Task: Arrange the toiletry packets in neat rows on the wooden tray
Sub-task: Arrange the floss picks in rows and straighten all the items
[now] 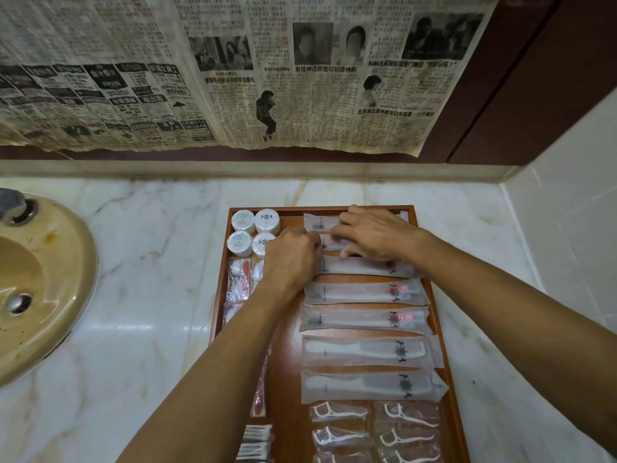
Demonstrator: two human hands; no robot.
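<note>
The left end of a toothbrush packet [329, 243] is pinched by the curled left hand [291, 259], while the right hand [372, 237] is laid over the same packet, its fingers bent upon it. This packet is placed second from the far end of a row of long packets inside the wooden tray [430, 282]. Round soaps [255, 232] are seen in the tray's far left corner, floss-pick packets [377, 432] at its near end. The tray is set on a marble counter [160, 262], beside a basin [40, 282].
</note>
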